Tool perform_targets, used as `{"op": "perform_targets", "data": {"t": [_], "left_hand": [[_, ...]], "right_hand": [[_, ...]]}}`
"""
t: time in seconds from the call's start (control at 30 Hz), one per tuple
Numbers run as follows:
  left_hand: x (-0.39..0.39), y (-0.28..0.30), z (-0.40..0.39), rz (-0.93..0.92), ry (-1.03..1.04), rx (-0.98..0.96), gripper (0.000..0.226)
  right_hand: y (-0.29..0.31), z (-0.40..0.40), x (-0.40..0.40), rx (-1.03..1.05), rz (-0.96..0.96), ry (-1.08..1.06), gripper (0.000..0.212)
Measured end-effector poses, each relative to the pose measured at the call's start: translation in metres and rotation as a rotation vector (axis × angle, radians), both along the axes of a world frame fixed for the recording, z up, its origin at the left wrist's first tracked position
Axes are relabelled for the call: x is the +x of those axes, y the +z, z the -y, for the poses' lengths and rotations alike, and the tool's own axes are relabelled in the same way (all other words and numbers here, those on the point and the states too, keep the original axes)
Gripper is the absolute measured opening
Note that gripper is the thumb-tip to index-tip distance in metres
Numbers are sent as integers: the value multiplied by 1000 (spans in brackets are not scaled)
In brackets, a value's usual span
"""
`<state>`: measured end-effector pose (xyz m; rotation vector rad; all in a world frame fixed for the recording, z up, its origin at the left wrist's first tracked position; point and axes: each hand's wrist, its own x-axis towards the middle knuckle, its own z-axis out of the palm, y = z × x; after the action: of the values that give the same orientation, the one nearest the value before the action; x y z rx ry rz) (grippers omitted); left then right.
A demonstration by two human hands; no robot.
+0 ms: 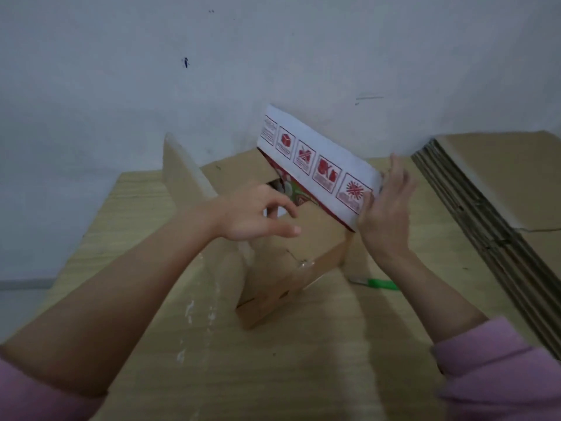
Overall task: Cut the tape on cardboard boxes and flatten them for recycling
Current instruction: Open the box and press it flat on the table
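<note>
Cardboard box (282, 268) sits open on the wooden table (145, 226), mid-frame, flaps up. We see its white flap (315, 165) with red handling icons, long axis running from upper left down to lower right, printed face toward us. Right hand (385, 205) touches the flap's near end, fingers straight and close together. Left hand (258, 214) hovers over the opening, fingers loosely curled, holding nothing. Box interior mostly hidden; printing blurred. Green cutter (379, 284) lies just right of the box, partly hidden. Flattened stack (491, 189) cut off at right.

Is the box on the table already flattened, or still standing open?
Still open: the box has its printed flap raised against the right hand, and its inside is visible.
</note>
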<state>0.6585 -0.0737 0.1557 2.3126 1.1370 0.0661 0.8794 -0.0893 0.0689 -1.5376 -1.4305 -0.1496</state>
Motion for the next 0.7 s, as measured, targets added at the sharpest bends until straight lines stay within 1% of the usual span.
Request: {"op": "perform_targets", "data": {"t": [0.03,0.1,0.13,0.17,0.2,0.23,0.27,0.3,0.33,0.37,0.4,0.43,0.47,0.5,0.53,0.57,0.6,0.63,0.67,0.7], "left_hand": [[-2,2,0,-99,51,-80,46],[-11,-1,-2,-296,191,-239,62],[-18,-2,-2,-391,255,-284,70],[-27,-4,-1,-462,315,-309,78],[-36,-9,0,-503,362,-324,84],[-44,-15,3,-520,379,-312,85],[-52,-25,7,-523,351,-235,84],[-60,-35,12,-507,304,-105,81],[-68,-47,17,-474,270,31,80],[-75,-59,22,-451,267,108,85],[-80,-70,27,-447,280,125,95],[-83,-80,32,-462,294,112,104],[-86,-90,37,-467,319,88,104],[-88,-97,42,-430,360,70,97],[-89,-103,45,-337,423,53,84],[-91,-105,47,-173,524,35,69],[-93,-107,47,37,629,8,57],[-95,-109,46,232,690,-4,56],[-96,-110,43,375,680,-1,60],[-96,-107,43,465,625,0,64]], "right_hand": [[-1,-3,2,-20,99,-71,51],[-8,-6,4,-165,356,-182,47],[-12,-7,3,-272,437,-189,47],[-17,-8,2,-377,464,-160,47],[-23,-8,1,-469,452,-116,48],[-29,-8,0,-544,441,-75,49],[-35,-6,-2,-593,437,-43,51],[-41,-5,-2,-622,431,-11,54],[-44,-4,-4,-656,391,23,54],[-46,-3,-5,-712,299,71,51],[-46,-4,-5,-763,221,121,47],[-48,-5,-4,-791,191,158,43],[-48,-6,-4,-797,190,169,41],[-48,-8,-4,-791,193,159,41],[-45,-10,-5,-797,192,138,42],[-43,-13,-7,-798,188,100,44],[-38,-14,-12,-785,136,39,49],[-35,-16,-17,-758,17,-54,59],[-28,-18,-23,-734,-171,-178,75],[-20,-21,-29,-718,-433,-274,89]]}}
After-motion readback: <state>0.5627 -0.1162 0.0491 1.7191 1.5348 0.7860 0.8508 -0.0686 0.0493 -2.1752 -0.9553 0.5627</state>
